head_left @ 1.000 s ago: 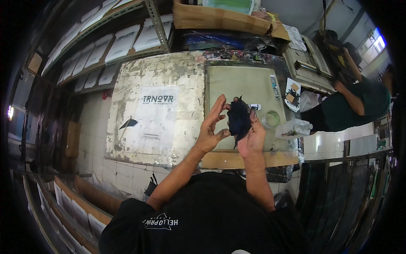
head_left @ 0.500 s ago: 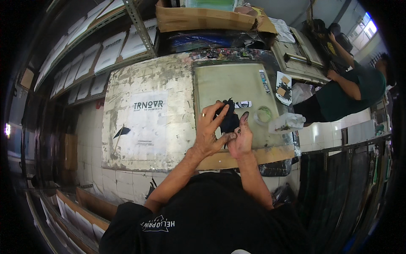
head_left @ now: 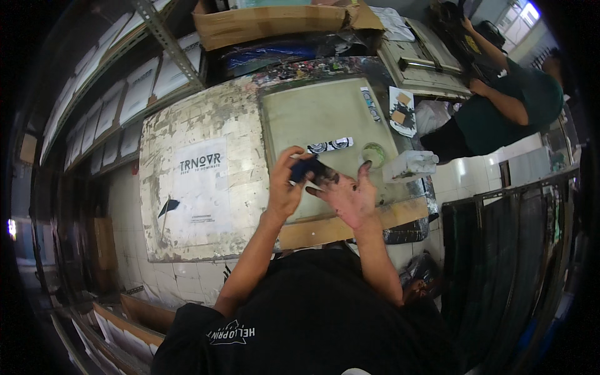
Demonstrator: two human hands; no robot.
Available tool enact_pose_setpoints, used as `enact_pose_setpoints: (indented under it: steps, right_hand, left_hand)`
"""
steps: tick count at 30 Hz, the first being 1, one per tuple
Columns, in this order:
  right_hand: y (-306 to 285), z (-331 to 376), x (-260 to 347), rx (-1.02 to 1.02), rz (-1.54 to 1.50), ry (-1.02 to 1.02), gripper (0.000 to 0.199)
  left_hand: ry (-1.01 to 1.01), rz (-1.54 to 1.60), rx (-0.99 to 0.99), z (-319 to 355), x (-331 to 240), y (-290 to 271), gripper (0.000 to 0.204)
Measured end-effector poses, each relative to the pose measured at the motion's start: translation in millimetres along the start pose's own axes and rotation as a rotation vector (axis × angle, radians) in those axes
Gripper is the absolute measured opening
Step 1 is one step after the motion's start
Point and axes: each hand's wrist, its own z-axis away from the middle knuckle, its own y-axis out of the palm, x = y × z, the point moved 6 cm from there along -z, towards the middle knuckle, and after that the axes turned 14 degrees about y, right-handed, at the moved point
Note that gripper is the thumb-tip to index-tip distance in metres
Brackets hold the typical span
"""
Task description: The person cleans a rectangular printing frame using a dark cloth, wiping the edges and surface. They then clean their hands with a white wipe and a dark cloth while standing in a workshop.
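A dark navy cloth [head_left: 305, 169] is gripped in my left hand [head_left: 284, 190], its fingers bent round it. The cloth meets the fingers of my right hand [head_left: 351, 199], which is turned palm up. Black stains mark that hand's fingertips, thumb and palm, and its thumb stands apart. Both hands are above the near part of a framed printing screen [head_left: 290, 115] on the table. Just beyond the cloth lies a white strip with dark round designs [head_left: 331, 145]. A clear round tub with green smears [head_left: 374, 154] sits right of the strip.
A white plastic jug [head_left: 409, 166] stands at the screen's right edge. On the left board lies a printed white sheet [head_left: 201, 187], with a dark scrap [head_left: 167, 207] beside it. Shelves [head_left: 169, 50] flank the far left. Another person [head_left: 512, 109] works at the far right.
My right hand has opened out, its fingers now extended against the cloth. The cloth has shifted toward my left hand, uncovering more of the white strip. The whole view has shifted slightly.
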Motion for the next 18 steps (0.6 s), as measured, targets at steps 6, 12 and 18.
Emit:
enact_pose_setpoints:
  steps: [6,12,18]
  right_hand:
    - [-39,12,-3,0.210,-0.155,0.044,0.093]
    - [-26,44,16,0.074,-0.004,-0.106,0.061]
    - [-66,85,33,-0.398,0.027,-0.295,0.033]
  left_hand:
    - [0.246,-0.246,0.293,-4,-13,46,0.038]
    - [-0.183,0.170,0.053,7,8,78,0.035]
    - [0.240,-0.222,0.608,1,-18,142,0.049]
